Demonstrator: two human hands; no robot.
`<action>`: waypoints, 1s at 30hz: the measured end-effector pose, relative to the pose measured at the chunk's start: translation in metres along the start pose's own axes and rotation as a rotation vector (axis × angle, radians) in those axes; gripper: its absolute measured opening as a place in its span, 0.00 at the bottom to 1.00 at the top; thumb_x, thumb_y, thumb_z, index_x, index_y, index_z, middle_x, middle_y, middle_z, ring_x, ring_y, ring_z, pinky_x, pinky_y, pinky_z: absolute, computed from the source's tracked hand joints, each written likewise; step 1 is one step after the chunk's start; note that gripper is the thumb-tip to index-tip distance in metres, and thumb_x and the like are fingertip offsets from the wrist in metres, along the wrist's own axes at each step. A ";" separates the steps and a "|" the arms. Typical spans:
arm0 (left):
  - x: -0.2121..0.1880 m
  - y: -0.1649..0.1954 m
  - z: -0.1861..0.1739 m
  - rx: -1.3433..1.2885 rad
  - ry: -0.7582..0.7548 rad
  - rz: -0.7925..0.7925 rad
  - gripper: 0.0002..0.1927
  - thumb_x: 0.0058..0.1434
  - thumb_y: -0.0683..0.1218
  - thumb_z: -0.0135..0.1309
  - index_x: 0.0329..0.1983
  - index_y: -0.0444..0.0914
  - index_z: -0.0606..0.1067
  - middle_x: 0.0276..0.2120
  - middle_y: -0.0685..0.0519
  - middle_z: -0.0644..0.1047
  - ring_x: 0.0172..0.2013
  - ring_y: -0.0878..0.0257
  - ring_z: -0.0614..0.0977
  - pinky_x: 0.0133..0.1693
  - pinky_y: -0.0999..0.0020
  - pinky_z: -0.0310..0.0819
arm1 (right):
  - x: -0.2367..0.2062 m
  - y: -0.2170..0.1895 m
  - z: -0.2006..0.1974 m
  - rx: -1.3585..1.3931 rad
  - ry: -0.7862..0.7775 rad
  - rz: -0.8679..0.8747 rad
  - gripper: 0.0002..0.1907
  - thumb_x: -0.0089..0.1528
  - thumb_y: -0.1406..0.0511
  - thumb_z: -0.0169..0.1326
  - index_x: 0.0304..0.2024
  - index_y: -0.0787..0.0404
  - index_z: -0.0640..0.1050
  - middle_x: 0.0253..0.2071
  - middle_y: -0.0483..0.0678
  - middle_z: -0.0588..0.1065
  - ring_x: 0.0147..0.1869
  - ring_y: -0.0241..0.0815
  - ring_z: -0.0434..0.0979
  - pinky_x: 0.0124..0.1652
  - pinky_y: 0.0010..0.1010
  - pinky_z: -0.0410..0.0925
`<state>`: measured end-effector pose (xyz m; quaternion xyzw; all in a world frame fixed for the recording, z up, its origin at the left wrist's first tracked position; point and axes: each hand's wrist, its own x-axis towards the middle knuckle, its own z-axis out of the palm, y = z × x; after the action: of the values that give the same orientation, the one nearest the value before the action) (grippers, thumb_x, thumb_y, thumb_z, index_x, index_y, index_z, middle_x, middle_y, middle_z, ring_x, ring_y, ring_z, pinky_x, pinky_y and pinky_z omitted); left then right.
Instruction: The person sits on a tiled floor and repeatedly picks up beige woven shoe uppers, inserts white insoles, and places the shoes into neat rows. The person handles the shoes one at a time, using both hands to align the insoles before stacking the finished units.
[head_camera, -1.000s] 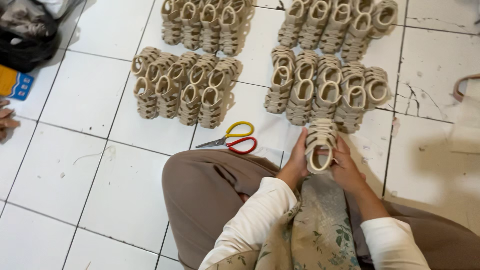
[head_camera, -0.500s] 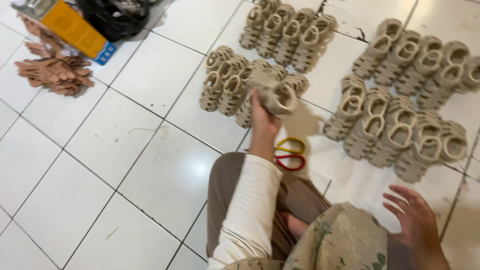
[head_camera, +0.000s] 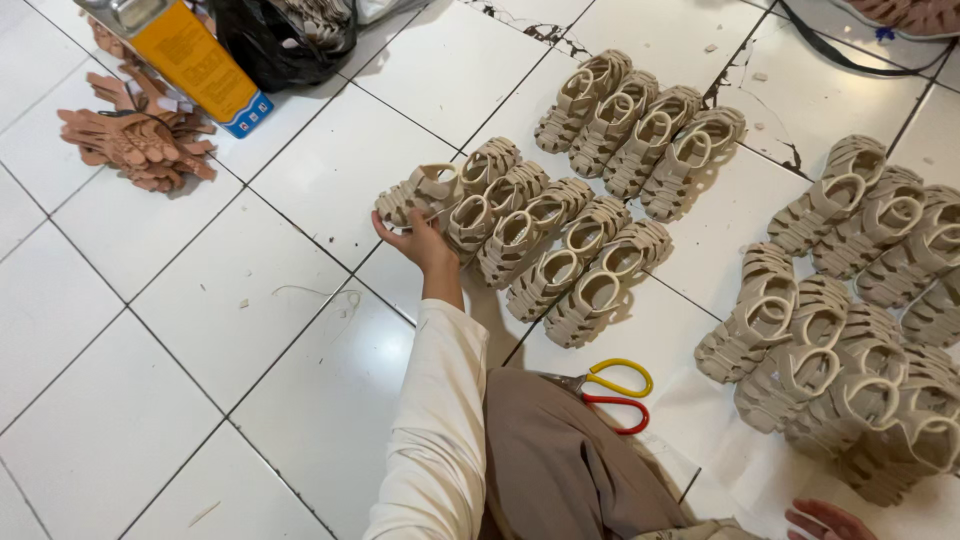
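A white tiled floor (head_camera: 150, 330) carries rows of beige strappy sandals standing in stacks. The biggest group lies at the right (head_camera: 860, 330), where I count roughly nine or ten stacks, though they crowd together and run off the edge, so the number is uncertain. The middle row (head_camera: 545, 245) holds five stacks leaning side by side, and the far row (head_camera: 640, 125) holds four. At the upper left stand one black bag (head_camera: 285, 35), one yellow box with a blue base (head_camera: 190, 60) and one pile of tan cut-out pieces (head_camera: 135, 140).

The left hand (head_camera: 420, 240), on a white sleeve, reaches out to the left end of the middle row; its fingers wrap the underside of one beige sandal stack (head_camera: 415, 195), which sits just beside the row's first stack. One pair of scissors with a yellow and a red handle (head_camera: 605, 390) lies near the knee. Only the fingertips of the right hand (head_camera: 825, 520) show at the bottom edge, spread loosely and holding nothing.
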<state>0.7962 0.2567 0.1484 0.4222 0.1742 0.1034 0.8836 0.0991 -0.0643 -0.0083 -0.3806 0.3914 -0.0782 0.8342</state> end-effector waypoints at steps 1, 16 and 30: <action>0.004 -0.009 0.001 0.051 0.008 0.002 0.39 0.63 0.40 0.48 0.74 0.50 0.46 0.65 0.44 0.62 0.57 0.51 0.75 0.52 0.54 0.78 | 0.004 -0.002 -0.002 0.092 -0.184 -0.016 0.35 0.61 0.67 0.54 0.69 0.73 0.61 0.69 0.73 0.62 0.70 0.79 0.60 0.59 0.77 0.57; 0.030 -0.047 -0.017 0.956 -0.144 -0.117 0.41 0.65 0.56 0.51 0.77 0.41 0.50 0.74 0.36 0.54 0.71 0.42 0.59 0.66 0.38 0.53 | -0.059 -0.042 0.096 -0.210 0.409 0.078 0.24 0.68 0.71 0.41 0.67 0.68 0.67 0.63 0.61 0.71 0.69 0.59 0.70 0.62 0.55 0.65; -0.393 -0.054 0.157 1.006 -1.419 0.885 0.31 0.66 0.50 0.55 0.69 0.32 0.65 0.74 0.33 0.53 0.74 0.30 0.46 0.70 0.37 0.43 | -0.120 -0.123 -0.101 -0.844 0.602 -0.391 0.15 0.60 0.68 0.57 0.50 0.61 0.80 0.52 0.49 0.79 0.54 0.43 0.80 0.50 0.34 0.73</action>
<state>0.4995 -0.0176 0.2844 0.7415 -0.5489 0.0612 0.3810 -0.0341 -0.1573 0.1078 -0.7084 0.5318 -0.1733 0.4305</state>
